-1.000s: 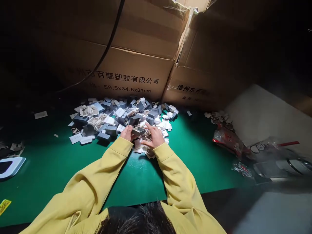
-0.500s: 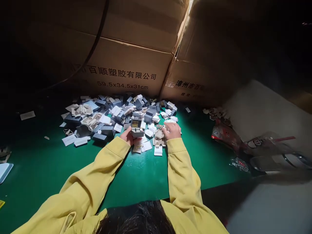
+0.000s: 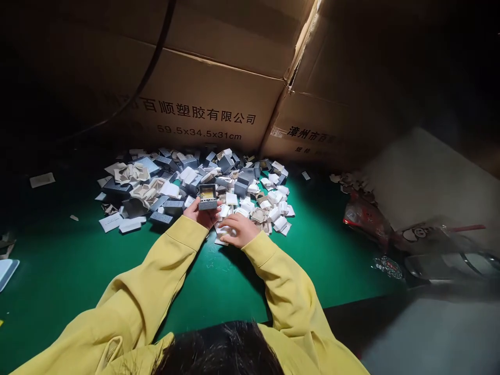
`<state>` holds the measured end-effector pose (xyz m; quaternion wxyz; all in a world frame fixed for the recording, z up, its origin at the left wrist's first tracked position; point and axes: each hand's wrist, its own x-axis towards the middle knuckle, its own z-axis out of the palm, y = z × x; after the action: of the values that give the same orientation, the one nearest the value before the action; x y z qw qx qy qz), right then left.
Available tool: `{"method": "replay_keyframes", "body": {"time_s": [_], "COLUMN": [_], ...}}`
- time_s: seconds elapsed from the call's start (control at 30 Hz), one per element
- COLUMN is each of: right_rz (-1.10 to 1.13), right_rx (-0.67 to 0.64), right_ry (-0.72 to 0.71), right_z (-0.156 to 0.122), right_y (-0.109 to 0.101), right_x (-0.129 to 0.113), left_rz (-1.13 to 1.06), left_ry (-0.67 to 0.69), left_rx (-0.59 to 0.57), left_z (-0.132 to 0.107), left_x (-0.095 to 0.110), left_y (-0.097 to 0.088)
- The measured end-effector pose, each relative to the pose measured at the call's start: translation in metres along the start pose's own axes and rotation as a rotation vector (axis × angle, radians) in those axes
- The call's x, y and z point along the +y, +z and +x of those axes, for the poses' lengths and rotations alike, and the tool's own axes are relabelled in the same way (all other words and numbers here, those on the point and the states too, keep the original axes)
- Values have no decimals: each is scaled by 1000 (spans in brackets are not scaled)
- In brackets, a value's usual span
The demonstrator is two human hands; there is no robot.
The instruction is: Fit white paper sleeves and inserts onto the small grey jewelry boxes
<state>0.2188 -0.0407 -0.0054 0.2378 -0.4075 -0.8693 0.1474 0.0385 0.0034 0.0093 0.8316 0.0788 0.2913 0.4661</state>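
My left hand [image 3: 198,212] is closed around a small dark box [image 3: 208,198], whose top side shows a yellowish inside and a pale notched strip. The box is held up at the front edge of a heap of dark boxes [image 3: 172,207] and folded card pieces. Just right of it, my right hand [image 3: 241,230] reaches in from the right with curled fingers. Thumb and forefinger close on a white card piece [image 3: 221,239] lying below my left hand; the fingertips are partly hidden. More white cards [image 3: 280,225] lie right of the hand.
Large cardboard cartons [image 3: 211,88] stand behind the green table [image 3: 219,291]. A dark cable [image 3: 150,73] hangs in front of them. On the right lie a red-and-clear plastic bag [image 3: 367,219], card scraps [image 3: 351,183] and a clear bottle-like container [image 3: 441,265]. A pale tray-like thing [image 3: 7,272] sits far left.
My right hand has moved left, from the brown and white card pieces to below the held box. Several white cards now lie farther right. The held box has shifted slightly left and up.
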Motion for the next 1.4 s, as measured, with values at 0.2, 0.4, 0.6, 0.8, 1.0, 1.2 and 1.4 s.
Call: {"method": "replay_keyframes", "body": {"time_s": [0.2, 0.4, 0.6, 0.8, 1.0, 1.2, 1.4], "right_rz": [-86, 125, 575, 985, 1045, 1088, 875], "right_rx": [-73, 176, 542, 606, 594, 519, 512], "right_ry": [64, 281, 597, 656, 710, 803, 708], "right_z": [5, 2, -2, 4, 6, 7, 4], "right_y": [17, -1, -18, -24, -30, -26, -15], "right_x": [6, 15, 22, 19, 12, 14, 17], "left_rz": [-42, -25, 24, 42, 119, 157, 172], "left_ry": [7, -6, -103, -181, -120, -87, 24], "left_rx": [18, 6, -14, -153, -178, -173, -194], "left_z": [-2, 1, 0, 3, 18, 8, 1], "left_x": [2, -1, -5, -7, -16, -15, -17], "left_y": [1, 0, 1, -8, -18, -11, -8]}}
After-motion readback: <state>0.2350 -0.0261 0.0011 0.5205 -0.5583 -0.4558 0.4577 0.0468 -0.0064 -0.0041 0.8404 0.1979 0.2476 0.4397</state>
